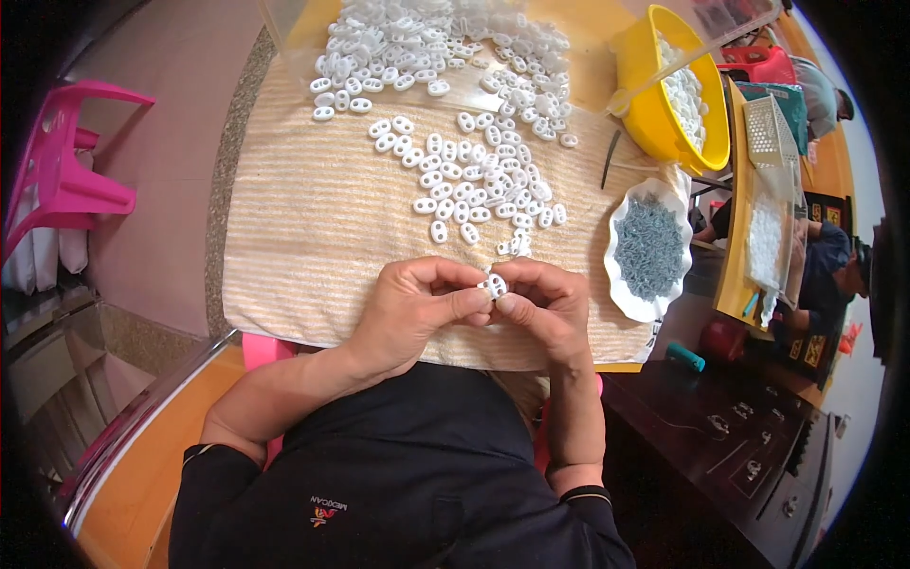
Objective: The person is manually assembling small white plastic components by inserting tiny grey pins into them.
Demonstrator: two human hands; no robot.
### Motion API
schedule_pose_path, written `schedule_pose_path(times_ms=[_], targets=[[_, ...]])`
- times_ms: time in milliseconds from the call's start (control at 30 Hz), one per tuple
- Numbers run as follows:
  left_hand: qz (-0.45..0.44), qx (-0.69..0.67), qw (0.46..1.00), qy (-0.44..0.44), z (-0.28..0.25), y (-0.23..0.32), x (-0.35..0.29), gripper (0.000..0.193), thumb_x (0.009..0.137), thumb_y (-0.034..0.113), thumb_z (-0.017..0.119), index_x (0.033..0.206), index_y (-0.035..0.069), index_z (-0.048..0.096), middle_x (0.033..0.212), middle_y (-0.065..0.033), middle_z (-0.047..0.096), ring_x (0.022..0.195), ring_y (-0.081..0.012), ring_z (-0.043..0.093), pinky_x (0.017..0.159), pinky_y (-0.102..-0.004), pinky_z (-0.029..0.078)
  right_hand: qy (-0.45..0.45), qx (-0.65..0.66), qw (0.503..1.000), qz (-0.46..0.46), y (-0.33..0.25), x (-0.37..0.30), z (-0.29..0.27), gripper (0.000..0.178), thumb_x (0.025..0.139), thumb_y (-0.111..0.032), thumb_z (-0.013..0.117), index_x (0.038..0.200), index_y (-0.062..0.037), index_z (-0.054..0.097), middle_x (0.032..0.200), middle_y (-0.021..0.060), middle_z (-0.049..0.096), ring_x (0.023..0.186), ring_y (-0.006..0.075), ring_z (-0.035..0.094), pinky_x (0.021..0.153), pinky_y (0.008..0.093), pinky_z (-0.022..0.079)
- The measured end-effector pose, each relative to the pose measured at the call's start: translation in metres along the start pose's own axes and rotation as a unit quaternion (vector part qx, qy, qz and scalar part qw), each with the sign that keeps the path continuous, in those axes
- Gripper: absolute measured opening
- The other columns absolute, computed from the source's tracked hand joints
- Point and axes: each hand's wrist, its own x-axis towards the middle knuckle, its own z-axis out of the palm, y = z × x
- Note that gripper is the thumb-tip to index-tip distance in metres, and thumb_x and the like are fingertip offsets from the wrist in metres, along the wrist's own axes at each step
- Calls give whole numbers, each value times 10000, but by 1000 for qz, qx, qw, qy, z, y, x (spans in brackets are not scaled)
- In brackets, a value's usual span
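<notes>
Just above the near edge of the striped cloth [284, 209], my left hand [408, 299] and my right hand [545, 303] meet. Pinched between their thumbs and fingertips is a small white oval cord lock [498, 284] with two holes. Fingertips partly cover it. Beyond my hands, a few small white plastic parts [515, 247] sit in a little cluster. Farther off lie many loose white two-hole pieces [483, 180]. To the right of my right hand, a white scalloped dish [641, 309] holds a heap of tiny grey metal springs [649, 247].
A large heap of white pieces [398, 47] covers the table's far side. At the far right stands a yellow basin [645, 114] holding more white parts. A dark thin strip [609, 161] lies near it. A pink chair [71, 180] is leftward; another person [825, 275] sits rightward.
</notes>
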Motion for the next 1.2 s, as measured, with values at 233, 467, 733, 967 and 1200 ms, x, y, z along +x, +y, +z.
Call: schedule_pose_path(times_ms=[233, 467, 733, 967, 1200], targets=[[-13, -19, 999, -23, -4, -2, 0, 160, 856, 9, 667, 1012, -26, 648, 909, -99, 676, 778, -136, 654, 705, -238, 546, -15, 49, 998, -19, 0, 1, 3, 263, 827, 34, 661, 1085, 76, 627, 998, 124, 646, 905, 174, 635, 796, 276, 510], [2, -20, 998, -60, -3, 1, 3, 144, 849, -5, 662, 969, 7, 584, 896, -106, 659, 767, -160, 665, 702, -262, 576, -32, 46, 995, -77, 4, 2, 4, 271, 811, -1, 690, 1074, 50, 651, 902, 88, 625, 821, 136, 571, 725, 248, 464], [-5, -26, 994, -105, -9, 0, 0, 144, 845, 9, 676, 880, 30, 538, 868, -102, 650, 756, -161, 659, 684, -267, 574, -26, 39, 992, -114, 9, -1, 11, 277, 778, -44, 735, 1034, 38, 670, 857, 86, 622, 755, 124, 548, 688, 245, 447], [7, -12, 992, -122, -5, 0, 0, 141, 843, 27, 687, 848, 31, 546, 837, -88, 648, 743, -144, 649, 654, -251, 558, -40, -17, 989, -141, 6, -2, 8, 264, 778, -52, 740, 1016, 40, 672, 829, 78, 609, 737, 130, 552, 675, 252, 444], [11, 34, 994, -108, -6, 1, 2, 112, 829, -28, 664, 850, 14, 562, 824, -111, 660, 747, -160, 660, 667, -272, 565, -24, -105, 993, -55, 6, -8, 3, 254, 820, -126, 706, 1041, -5, 671, 855, 40, 611, 792, 120, 571, 703, 263, 467]])
